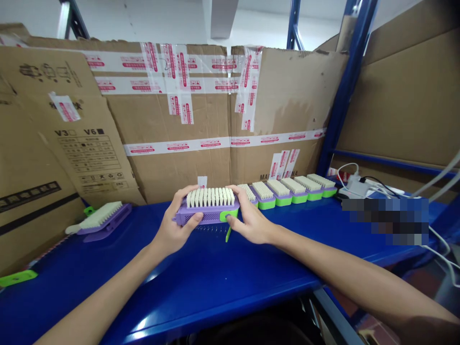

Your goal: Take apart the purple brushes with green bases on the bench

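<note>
Between my two hands is a purple and green scrubbing brush [210, 198], its cream bristles facing up, raised above the blue tabletop. My left hand [176, 223] grips its left end, thumb along the purple front side. Around the green right end my right hand [251, 221] is closed, with the thumb on the green part. A thin green piece [228, 234] hangs below the brush near that thumb. To the right, a row of similar brushes [282, 187] lies bristles up along the back of the table.
At the left lies another purple brush [102, 218] with a pale handle. A green strip [17, 278] rests at the left edge. Taped cardboard [201, 115] walls the back of the blue table [230, 278]. White cables and a power strip [355, 186] sit at the right.
</note>
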Available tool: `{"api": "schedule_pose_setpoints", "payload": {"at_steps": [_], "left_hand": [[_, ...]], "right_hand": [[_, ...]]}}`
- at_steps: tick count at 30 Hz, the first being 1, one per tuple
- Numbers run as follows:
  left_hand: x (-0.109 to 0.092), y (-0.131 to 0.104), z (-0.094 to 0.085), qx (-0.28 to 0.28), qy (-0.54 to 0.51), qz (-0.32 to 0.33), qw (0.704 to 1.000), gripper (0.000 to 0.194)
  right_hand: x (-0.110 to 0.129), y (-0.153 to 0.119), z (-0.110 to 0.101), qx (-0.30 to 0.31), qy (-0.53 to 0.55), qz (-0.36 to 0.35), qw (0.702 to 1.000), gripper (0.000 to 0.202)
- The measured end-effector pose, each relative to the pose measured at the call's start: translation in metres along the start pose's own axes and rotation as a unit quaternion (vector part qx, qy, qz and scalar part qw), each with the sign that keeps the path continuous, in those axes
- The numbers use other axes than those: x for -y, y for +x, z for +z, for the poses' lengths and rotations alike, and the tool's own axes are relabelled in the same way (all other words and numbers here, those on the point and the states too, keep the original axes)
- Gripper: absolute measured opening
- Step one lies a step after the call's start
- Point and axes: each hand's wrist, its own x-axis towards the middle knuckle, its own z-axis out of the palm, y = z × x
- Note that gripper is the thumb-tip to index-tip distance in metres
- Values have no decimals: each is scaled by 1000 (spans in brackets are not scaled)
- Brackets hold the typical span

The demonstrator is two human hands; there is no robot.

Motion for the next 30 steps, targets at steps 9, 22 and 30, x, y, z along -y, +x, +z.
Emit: {"api": "schedule_pose_setpoints", "payload": {"at_steps": [9,22,30], "left_hand": [[0,-2,6,-12,-52,-68,996,52],[2,-1,7,-4,-74,-98,992,48],[2,-2,8,-8,-77,-91,993,48]], "right_hand": [[-4,0,3,-12,24,28,999,67],[-6,1,3,-21,42,42,998,58],[-8,0,1,-8,40,38,998,67]]}}
